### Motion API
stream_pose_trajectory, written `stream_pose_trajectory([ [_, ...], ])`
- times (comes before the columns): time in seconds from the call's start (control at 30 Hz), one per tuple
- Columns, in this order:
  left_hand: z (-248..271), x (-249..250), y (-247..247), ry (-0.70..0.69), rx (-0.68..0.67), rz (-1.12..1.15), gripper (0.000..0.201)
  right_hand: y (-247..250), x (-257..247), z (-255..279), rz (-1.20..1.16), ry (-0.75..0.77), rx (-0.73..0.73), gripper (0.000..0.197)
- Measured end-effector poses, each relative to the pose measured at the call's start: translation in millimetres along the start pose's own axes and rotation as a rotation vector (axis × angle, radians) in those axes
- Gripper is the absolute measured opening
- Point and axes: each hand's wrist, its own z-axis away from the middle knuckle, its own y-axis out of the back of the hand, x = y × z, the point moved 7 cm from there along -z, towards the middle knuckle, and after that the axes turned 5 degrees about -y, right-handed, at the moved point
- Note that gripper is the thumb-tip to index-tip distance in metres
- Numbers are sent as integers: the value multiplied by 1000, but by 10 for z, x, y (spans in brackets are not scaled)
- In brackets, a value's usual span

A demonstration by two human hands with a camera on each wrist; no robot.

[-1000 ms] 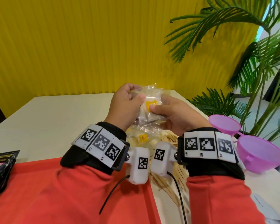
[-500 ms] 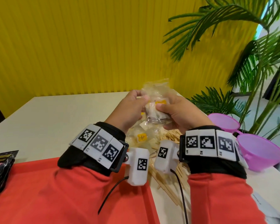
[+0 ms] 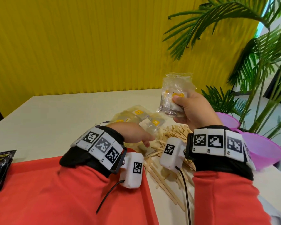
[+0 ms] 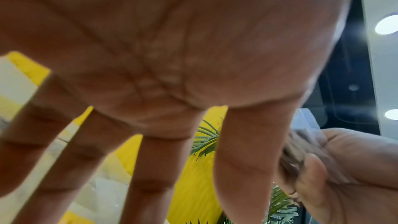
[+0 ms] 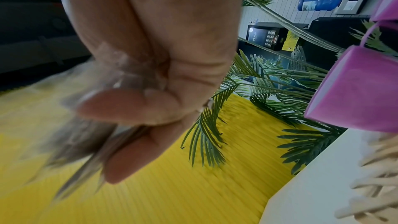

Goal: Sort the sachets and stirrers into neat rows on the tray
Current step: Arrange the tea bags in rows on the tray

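Your right hand (image 3: 195, 109) pinches a clear sachet bundle (image 3: 174, 93) above the desk (image 3: 47, 116). Your left hand (image 3: 133, 135), fingers spread, reaches over loose sachets (image 3: 143, 118) by the stirrers (image 3: 172, 138), right of the tray (image 3: 146, 197).

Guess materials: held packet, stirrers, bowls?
Packet in right hand: clear crinkly plastic film, glossy, contents visible through it. Stirrers: pale matte flat sticks, probably wood. Bowls: purple, smooth, slightly translucent, likely moulded plastic.
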Motion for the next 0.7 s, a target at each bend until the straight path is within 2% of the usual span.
stream_pose_trajectory([
  [0.1,-6,-5,-33,-1,-51,-15,44,10,11,-8,4,-9,1,11],
  [0.2,-33,-94,-53,46,-62,69,42,14,20,-21,17,-9,5,13],
  [0.53,-27,-150,98,27,66,133,27,7,22,6,30,-17,8,19],
  [0.7,-29,-95,-48,31,-62,176,33,-9,28,4,34,-28,13,20],
])
